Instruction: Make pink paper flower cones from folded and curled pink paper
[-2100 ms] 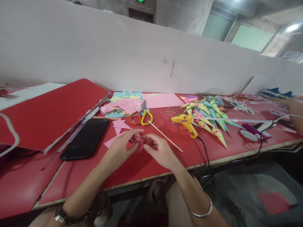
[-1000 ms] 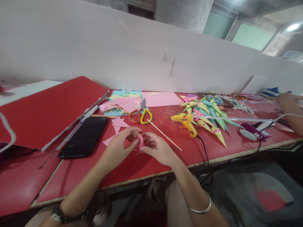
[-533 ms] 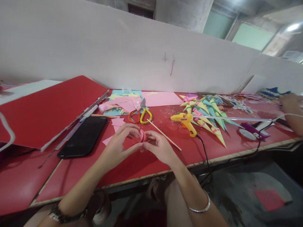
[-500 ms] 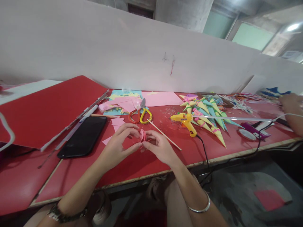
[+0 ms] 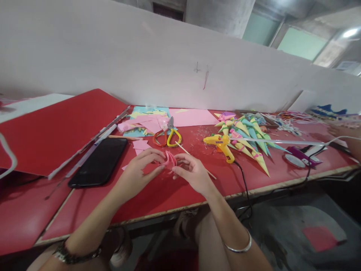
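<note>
Pink curled paper (image 5: 170,159), layered in several thin turns, is held just above the red table (image 5: 158,195). My left hand (image 5: 143,169) pinches its left side between thumb and fingers. At its right edge, my right hand (image 5: 190,169) grips it with curved fingers and thumb. Behind the hands lie scissors (image 5: 167,135) with one red and one yellow handle. A thin wooden stick (image 5: 184,149) slants past my right hand, partly hidden by it. Small pink paper pieces (image 5: 140,146) rest beyond my left hand.
A yellow glue gun (image 5: 221,143) with a black cord lies to the right, before a pile of paper cones (image 5: 254,137). A black phone (image 5: 98,162) and red sheet (image 5: 62,131) are on the left. Another person's hand (image 5: 345,131) is at far right.
The pink paper has turned and fanned out, showing more of its layers. My fingers have shifted slightly around it. The other person's hand at far right has moved lower.
</note>
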### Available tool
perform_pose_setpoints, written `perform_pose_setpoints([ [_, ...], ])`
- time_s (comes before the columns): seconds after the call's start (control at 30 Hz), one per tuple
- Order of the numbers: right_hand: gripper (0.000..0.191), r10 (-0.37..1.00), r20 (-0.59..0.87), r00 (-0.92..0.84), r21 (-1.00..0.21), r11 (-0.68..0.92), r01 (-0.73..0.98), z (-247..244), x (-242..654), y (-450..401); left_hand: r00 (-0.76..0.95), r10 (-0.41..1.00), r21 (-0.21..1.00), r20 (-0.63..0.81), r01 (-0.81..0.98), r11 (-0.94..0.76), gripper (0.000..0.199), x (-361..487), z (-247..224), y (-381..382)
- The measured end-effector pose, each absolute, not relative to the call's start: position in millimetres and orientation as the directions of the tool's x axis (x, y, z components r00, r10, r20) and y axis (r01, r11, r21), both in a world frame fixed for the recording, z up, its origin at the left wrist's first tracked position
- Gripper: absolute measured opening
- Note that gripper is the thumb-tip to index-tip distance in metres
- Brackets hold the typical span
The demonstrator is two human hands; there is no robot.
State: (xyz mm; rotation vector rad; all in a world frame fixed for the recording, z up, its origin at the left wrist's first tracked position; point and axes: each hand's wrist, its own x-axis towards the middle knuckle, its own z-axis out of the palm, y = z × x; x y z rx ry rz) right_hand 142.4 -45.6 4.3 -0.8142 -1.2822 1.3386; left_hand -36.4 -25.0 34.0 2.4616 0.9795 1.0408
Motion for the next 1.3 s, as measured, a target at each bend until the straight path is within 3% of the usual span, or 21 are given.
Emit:
perform_pose_setpoints([
  [0.4, 0.024, 0.957, 0.167, -0.238, -0.980, 0.134, -0.149, 4.3, 144.2, -45.6, 0.499, 0.751, 0.539, 0.432, 0.525, -0.659, 0.017, -38.0, 37.7, -26.9],
  [0.5, 0.020, 0.960, 0.222, -0.170, -0.972, 0.233, 0.043, 7.6, 144.7, -47.3, 0.502, 0.769, 0.546, 0.397, 0.544, -0.637, 0.018, -38.7, 36.0, -27.1],
  [0.6, 0.017, 0.916, 0.391, -0.084, -0.871, 0.398, 0.289, 11.4, 145.6, -49.2, 0.518, 0.765, 0.537, 0.383, 0.548, -0.641, 0.018, -40.3, 32.7, -25.6],
  [0.73, 0.010, 0.863, 0.500, -0.067, -0.756, 0.473, 0.453, 13.6, 146.0, -50.6, 0.533, 0.738, 0.501, 0.414, 0.544, -0.673, 0.019, -42.7, 31.2, -22.6],
  [1.07, 0.007, 0.904, 0.415, -0.105, -0.749, 0.405, 0.524, 7.5, 142.1, -51.6, 0.560, 0.750, 0.376, 0.352, 0.649, -0.661, 0.037, -33.0, 31.7, -29.1],
  [1.3, 0.004, 0.915, 0.388, -0.113, -0.752, 0.385, 0.535, 8.0, 140.7, -51.6, 0.535, 0.785, 0.360, 0.313, 0.697, -0.620, 0.017, -32.7, 26.4, -26.0],
])
